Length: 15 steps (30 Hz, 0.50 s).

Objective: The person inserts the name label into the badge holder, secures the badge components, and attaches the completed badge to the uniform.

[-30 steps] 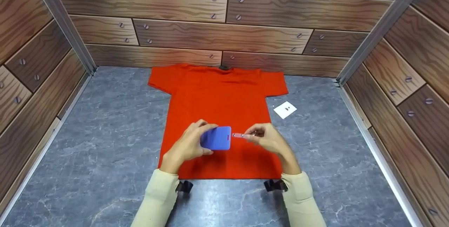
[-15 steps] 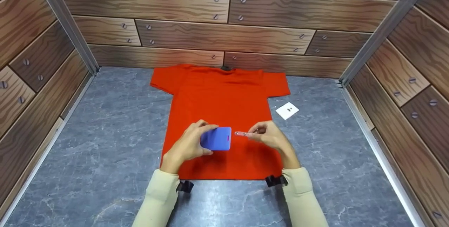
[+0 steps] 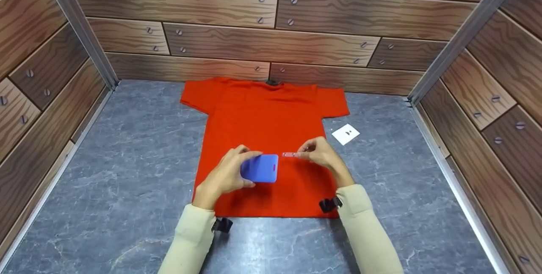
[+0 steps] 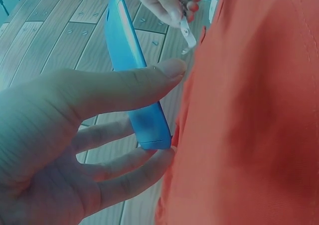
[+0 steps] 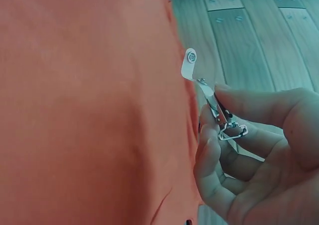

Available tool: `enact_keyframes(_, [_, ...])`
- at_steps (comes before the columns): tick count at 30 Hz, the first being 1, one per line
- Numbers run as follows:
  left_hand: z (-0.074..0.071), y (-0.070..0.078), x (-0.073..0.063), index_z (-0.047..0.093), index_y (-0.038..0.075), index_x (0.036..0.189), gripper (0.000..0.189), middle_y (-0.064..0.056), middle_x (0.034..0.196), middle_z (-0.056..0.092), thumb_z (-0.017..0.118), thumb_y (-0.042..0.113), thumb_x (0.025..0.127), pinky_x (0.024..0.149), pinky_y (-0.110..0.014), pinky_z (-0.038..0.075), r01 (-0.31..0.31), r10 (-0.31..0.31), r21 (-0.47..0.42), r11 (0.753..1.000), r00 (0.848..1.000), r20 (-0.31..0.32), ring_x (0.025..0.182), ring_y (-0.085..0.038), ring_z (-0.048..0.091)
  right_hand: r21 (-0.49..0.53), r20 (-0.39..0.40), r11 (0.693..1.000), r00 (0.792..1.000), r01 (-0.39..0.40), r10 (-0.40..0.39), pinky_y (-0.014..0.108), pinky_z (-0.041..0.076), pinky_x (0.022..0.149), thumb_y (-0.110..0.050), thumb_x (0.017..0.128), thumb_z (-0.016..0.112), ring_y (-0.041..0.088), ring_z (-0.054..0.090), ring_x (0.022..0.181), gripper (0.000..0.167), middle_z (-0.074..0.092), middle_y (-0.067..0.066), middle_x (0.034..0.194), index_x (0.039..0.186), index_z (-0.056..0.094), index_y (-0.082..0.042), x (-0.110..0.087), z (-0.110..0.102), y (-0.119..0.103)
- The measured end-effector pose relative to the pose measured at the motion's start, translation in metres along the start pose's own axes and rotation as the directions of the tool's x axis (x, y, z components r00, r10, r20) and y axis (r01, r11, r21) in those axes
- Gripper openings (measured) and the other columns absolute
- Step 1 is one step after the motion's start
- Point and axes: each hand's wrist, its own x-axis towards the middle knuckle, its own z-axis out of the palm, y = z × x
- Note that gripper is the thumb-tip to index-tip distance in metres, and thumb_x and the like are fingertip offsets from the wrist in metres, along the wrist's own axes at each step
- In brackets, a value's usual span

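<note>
My left hand (image 3: 226, 172) grips a blue badge holder (image 3: 260, 168) by its edges, thumb on the near side and fingers on the far side. A short slot shows near the holder's right end. To its right, my right hand (image 3: 320, 154) pinches a badge strap clip (image 5: 205, 90) between thumb and fingers. The clear strap end with its snap points left toward the slotted end, a small gap away. In the right wrist view the strap is bent and its metal clip lies by the fingers. Beneath both hands a red T-shirt (image 3: 262, 125) is spread flat.
A white card (image 3: 345, 134) with small dark marks lies right of the shirt on the grey marbled surface (image 3: 139, 147). Wood-patterned walls (image 3: 220, 7) with metal corner posts stand at the back and both sides.
My right hand has moved slightly away from me, raising the strap clip toward the level of the holder's far edge. The left hand and badge holder have stayed nearly still.
</note>
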Motion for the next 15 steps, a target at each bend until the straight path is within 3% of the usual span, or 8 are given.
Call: enact_keyframes(15, [0.0,-0.001,0.001,0.062,0.024,0.141,0.072,-0.009,0.132,0.058,0.092,0.013,0.076,0.099,-0.056,0.056,-0.003,0.003,-0.005,1.0,1.0,-0.004,0.127,-0.036,0.052,-0.062,-0.04,0.997,0.998,-0.046,0.043,0.02,0.046,0.052,-0.008,0.083,0.084,0.007,0.051,0.056,0.015,0.066,-0.005,0.068,0.09,0.079,0.005,0.032,0.006,0.01])
